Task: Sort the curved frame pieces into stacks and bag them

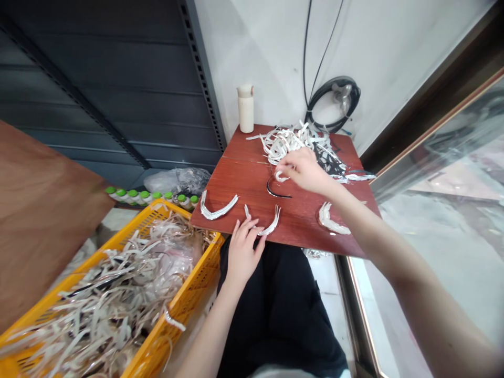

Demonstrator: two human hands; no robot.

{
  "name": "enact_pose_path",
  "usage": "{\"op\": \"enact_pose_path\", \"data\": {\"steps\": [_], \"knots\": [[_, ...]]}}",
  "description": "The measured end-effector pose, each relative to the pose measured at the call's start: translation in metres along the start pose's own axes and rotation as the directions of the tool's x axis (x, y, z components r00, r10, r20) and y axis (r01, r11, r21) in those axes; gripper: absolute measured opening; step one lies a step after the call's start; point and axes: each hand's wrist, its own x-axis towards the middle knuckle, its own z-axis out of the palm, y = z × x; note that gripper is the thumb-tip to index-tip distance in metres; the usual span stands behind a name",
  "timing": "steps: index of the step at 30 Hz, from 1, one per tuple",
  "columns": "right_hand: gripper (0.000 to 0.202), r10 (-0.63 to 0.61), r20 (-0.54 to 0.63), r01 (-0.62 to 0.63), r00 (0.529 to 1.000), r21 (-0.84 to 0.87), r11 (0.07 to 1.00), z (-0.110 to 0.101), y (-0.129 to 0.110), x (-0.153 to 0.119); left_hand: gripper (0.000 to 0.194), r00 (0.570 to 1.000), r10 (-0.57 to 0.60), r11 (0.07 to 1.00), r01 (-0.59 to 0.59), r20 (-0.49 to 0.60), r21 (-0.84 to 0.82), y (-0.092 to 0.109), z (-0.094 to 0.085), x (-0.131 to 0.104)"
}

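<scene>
Hands [243, 249] on seemingly plastic strips [273, 226]

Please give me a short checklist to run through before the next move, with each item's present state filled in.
1. Left hand resting at the middle curved bundle: ok.
2. Right hand firmly gripping the curled white strip at its fingers: cannot tell.
3. Left curved bundle lying apart from the middle one: ok.
4. White bottle upright at the far edge of the tabletop: ok.
5. All strips inside the yellow crate: not ok; one white strip hangs over its side.
</scene>
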Motion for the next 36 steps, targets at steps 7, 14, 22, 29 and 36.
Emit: {"op": "enact_pose_path", "data": {"steps": [7, 14, 22, 29, 36], "knots": [[0.022, -0.277, 0.522, 0.346, 0.807, -0.038, 0.937, 0.033, -0.071, 0.004, 0.015, 0.999, -0.036, 0.996, 0.034, -0.025, -0.083, -0.004, 0.001, -0.004], [0.015, -0.349, 0.654, 0.361, 0.671, 0.123, 0.924, 0.071, -0.081, 0.013, 0.012, 0.995, -0.069, 0.996, 0.064, -0.075, -0.067, -0.012, -0.002, -0.008], [0.016, -0.155, 0.413, 0.145, 0.897, 0.054, 0.988, 0.061, -0.056, -0.011, 0.047, 0.979, -0.167, 0.985, 0.159, -0.12, -0.07, -0.012, -0.003, -0.009], [0.015, -0.253, 0.476, 0.251, 0.842, 0.069, 0.965, 0.062, -0.064, -0.035, 0.051, 0.986, -0.125, 0.991, 0.128, -0.107, 0.025, -0.012, 0.002, -0.005], [0.023, -0.243, 0.621, 0.303, 0.745, 0.01, 0.953, 0.035, -0.068, -0.041, 0.029, 0.999, -0.037, 0.996, 0.038, -0.017, 0.086, -0.008, -0.003, 0.0]]}}
